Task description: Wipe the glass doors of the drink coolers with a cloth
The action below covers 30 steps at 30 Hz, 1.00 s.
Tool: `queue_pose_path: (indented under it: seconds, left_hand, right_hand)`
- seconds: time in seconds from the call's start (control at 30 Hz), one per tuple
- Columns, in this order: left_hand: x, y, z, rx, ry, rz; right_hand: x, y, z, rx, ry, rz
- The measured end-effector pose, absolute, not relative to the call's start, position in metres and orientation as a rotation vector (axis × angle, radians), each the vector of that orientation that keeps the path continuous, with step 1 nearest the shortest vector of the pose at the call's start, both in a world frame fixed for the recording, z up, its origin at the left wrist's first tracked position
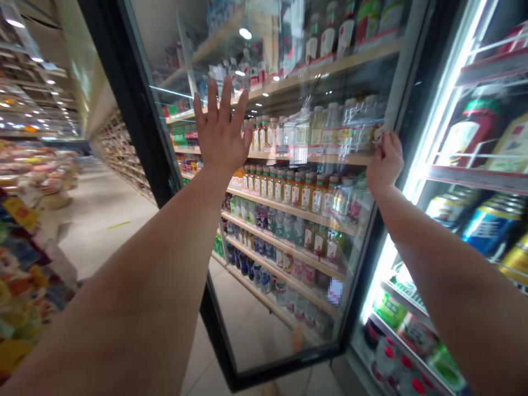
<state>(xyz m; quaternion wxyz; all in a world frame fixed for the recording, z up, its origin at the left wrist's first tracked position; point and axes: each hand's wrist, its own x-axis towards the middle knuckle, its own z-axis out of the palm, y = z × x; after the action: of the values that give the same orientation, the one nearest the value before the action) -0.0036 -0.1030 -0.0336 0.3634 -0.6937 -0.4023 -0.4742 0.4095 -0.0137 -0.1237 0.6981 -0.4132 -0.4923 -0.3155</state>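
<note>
The glass door (289, 187) stands just beyond the splayed left hand (223, 137) and the right hand (386, 162) pinching a pale wad (378, 133).

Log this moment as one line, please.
Left hand: spread open at glass door | right hand: pinched, apparently on small pale item, at door | door: open | lit cooler: stocked with drinks
</note>
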Motion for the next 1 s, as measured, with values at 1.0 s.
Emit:
queue_pose_path:
  seconds: [1.0]
  left_hand:
    - [-0.003, -0.112, -0.037, -1.736, -1.062, -1.235]
  right_hand:
    - [0.233, -0.042, 0.037, -0.795, -1.423, -0.807]
